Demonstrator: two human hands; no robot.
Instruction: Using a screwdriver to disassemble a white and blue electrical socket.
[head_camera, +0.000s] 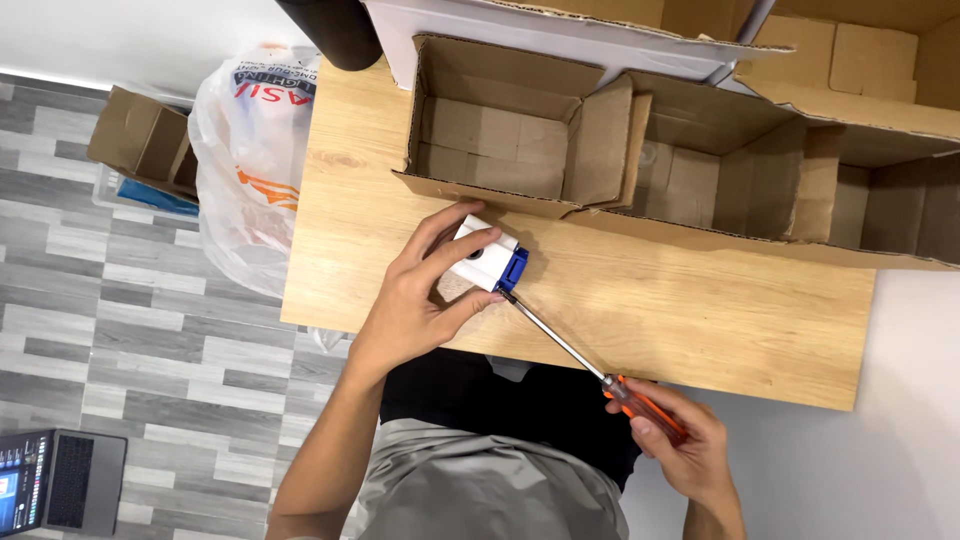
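Note:
My left hand (420, 300) grips a small white box-shaped device with a blue end (487, 256), pressing it on the wooden table (700, 320). My right hand (685, 440) holds the orange handle of a long screwdriver (570, 350). The screwdriver's metal shaft runs up and left, and its tip touches the blue end of the device. Part of the device is hidden under my left fingers.
Open cardboard boxes (500, 140) (730, 160) (880, 80) line the table's far side, just behind the device. A white plastic bag (250, 150) hangs off the left edge. On the grey floor sit a small carton (140, 140) and a laptop (55, 480).

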